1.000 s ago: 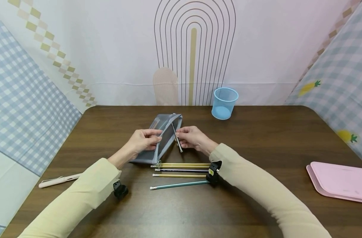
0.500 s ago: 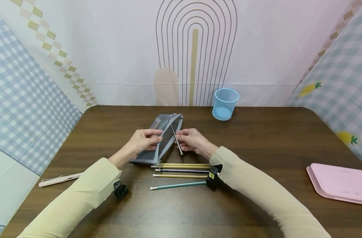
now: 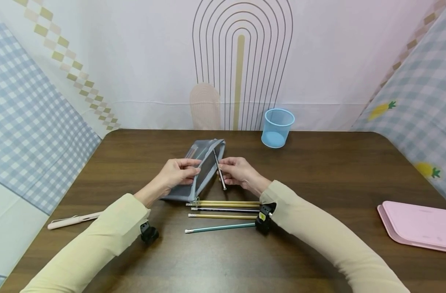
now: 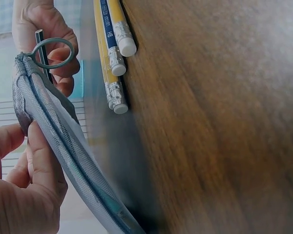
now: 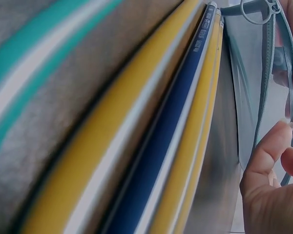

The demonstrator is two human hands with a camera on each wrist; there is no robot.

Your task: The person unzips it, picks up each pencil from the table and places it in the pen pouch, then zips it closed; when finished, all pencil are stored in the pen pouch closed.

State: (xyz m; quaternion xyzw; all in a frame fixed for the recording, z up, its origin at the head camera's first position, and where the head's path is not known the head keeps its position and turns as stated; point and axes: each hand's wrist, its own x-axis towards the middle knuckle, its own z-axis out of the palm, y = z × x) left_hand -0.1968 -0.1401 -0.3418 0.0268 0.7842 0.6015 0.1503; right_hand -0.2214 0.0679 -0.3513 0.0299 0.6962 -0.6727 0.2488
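Brown worktop [image 3: 318,171] lies below. Left hand [image 3: 176,175] pinches a mesh zip pouch [image 3: 207,170] by its rim; right hand [image 3: 242,171], facing it, pinches a dark pencil [image 3: 222,180] at the pouch's open mouth. The pouch should prove light and floppy, the pencil stiff, best held mid-shaft.

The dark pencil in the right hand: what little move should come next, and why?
I'd probably slide the dark pencil further into the pouch. The right hand pinches it with its far end at the open mouth, its near end still sticks out, and the left hand holds the pouch's edge.
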